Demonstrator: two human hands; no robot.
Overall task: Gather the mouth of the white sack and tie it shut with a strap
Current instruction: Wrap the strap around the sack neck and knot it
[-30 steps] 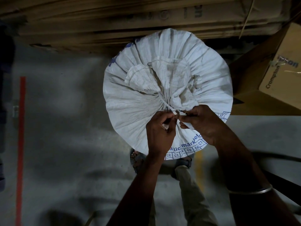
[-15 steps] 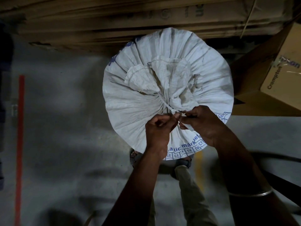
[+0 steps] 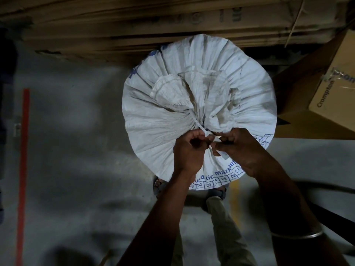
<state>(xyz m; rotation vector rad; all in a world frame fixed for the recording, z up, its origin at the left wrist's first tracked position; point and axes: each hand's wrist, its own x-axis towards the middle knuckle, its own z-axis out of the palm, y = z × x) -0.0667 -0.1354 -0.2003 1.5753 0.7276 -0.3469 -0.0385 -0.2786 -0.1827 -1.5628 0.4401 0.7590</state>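
Observation:
A full white sack (image 3: 157, 131) with blue print stands on the floor, seen from above. Its mouth (image 3: 199, 93) is bunched into a ruffled tuft at the top centre. A thin white strap (image 3: 196, 122) circles the neck of that tuft and runs down to my hands. My left hand (image 3: 189, 150) pinches one end of the strap. My right hand (image 3: 240, 148) pinches the other end, and a short tail hangs below its fingers. Both hands touch at the sack's near side.
Flattened cardboard (image 3: 153, 25) is stacked behind the sack. A brown cardboard box (image 3: 330, 89) sits at the right. A red floor line (image 3: 23, 169) runs along the left. My feet in sandals (image 3: 215, 192) stand just below the sack on grey concrete.
My hands have shifted slightly while working the strap ends together; the left fingers have curled tighter. The sack has stayed in place.

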